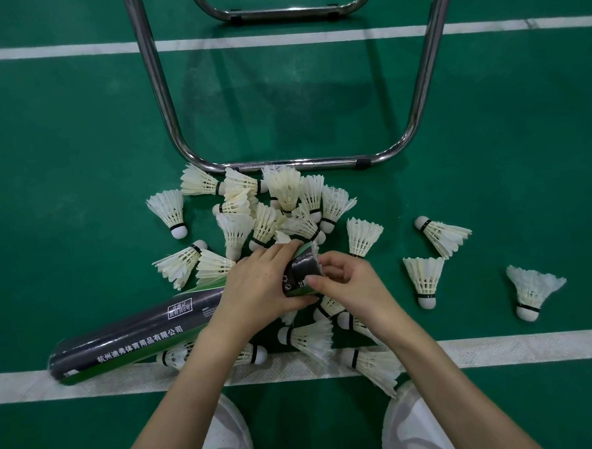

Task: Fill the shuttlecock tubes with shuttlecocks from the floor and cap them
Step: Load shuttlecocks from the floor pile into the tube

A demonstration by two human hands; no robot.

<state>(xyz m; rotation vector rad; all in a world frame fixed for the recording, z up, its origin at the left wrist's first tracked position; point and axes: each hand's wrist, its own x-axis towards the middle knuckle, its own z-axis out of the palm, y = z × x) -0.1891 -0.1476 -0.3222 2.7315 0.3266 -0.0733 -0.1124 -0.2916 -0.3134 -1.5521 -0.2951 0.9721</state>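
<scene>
Head view: the left hand (pixel 256 284) wraps around the open end of a dark shuttlecock tube (pixel 302 273), its grip closed on the tube wall. The right hand (pixel 345 283) pinches at the tube mouth, where white feather tips show; its grip looks closed on a shuttlecock going in, though the fingers hide most of it. A second tube (pixel 135 332) lies on the green floor (pixel 78 150) just to the left, partly under the left forearm.

The tubes look light, stiff cardboard, best held round the wall near the mouth. Loose shuttlecocks (pixel 280 204) are heaped beyond the hands, others scattered right; they are very light, their feathers fragile, so lift them by the cork base. A chrome chair frame (pixel 165 104) stands behind the heap, touching its far edge, but should not hinder reaching.
</scene>
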